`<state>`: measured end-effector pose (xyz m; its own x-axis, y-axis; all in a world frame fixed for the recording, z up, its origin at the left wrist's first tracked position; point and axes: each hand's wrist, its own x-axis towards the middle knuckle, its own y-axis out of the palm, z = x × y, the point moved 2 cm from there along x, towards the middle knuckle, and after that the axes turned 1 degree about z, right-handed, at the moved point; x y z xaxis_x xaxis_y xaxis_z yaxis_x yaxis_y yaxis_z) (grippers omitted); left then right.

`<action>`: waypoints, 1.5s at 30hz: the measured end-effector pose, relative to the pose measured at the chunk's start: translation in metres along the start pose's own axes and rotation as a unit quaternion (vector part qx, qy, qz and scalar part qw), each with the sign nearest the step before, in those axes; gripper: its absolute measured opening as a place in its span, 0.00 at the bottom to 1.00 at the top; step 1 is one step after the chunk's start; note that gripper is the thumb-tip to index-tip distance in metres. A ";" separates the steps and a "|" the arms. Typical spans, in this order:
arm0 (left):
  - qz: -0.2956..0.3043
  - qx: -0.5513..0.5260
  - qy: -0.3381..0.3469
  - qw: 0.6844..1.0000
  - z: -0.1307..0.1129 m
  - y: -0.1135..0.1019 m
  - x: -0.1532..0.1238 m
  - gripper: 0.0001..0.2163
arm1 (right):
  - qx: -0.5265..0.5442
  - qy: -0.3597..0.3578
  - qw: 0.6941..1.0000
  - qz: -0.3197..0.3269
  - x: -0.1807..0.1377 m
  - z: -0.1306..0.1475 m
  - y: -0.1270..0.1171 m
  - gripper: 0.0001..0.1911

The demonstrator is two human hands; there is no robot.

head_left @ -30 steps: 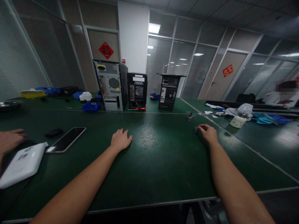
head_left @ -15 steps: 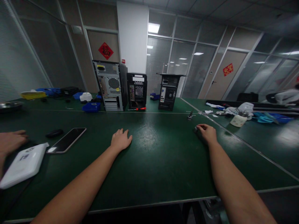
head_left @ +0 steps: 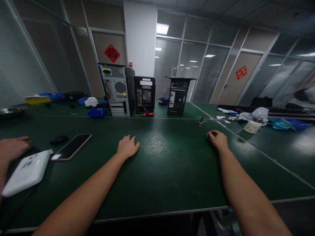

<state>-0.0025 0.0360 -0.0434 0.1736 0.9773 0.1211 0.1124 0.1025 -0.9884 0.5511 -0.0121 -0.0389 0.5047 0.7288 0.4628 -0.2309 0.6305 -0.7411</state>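
Note:
My left hand lies flat and open on the green table, fingers stretched forward, holding nothing. My right hand rests further right with its fingers curled over a small dark object at its tip; I cannot make out what it is. A small metal part stands just beyond the right hand. Three computer cases stand at the back: a grey one, a black one and another black one. A red-handled screwdriver lies in front of them.
Another person's hand rests at the far left beside a white device. A phone and a small black object lie left of my left hand. Blue bins sit at the back left; cloths and a cup at the right.
My hands stay where they were. The view has shifted slightly, and the person at the far right has moved out towards the frame's edge.

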 end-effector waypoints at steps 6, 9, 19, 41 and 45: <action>0.000 0.011 -0.001 1.000 0.001 0.003 0.003 0.31 | -0.015 0.019 0.999 0.025 0.004 -0.007 0.005 0.19; -0.002 0.018 -0.002 1.000 0.001 0.005 0.004 0.31 | -0.002 0.017 0.999 0.029 0.003 -0.008 0.006 0.20; -0.017 0.001 0.004 1.000 0.001 0.004 0.002 0.30 | 0.011 -0.106 0.992 0.061 -0.012 0.024 0.015 0.24; -0.064 -0.179 0.343 0.920 -0.063 -0.026 -0.041 0.12 | 0.130 -0.489 0.823 0.258 -0.175 0.265 0.025 0.34; -0.081 -0.167 0.322 0.928 -0.062 -0.030 -0.039 0.13 | 0.068 -0.492 0.827 0.262 -0.173 0.259 0.038 0.35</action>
<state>0.0478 -0.0167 -0.0133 0.6649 0.6292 0.4025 0.4665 0.0712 -0.8817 0.2394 -0.0444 -0.0209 -0.6012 0.7338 0.3162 -0.3288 0.1335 -0.9349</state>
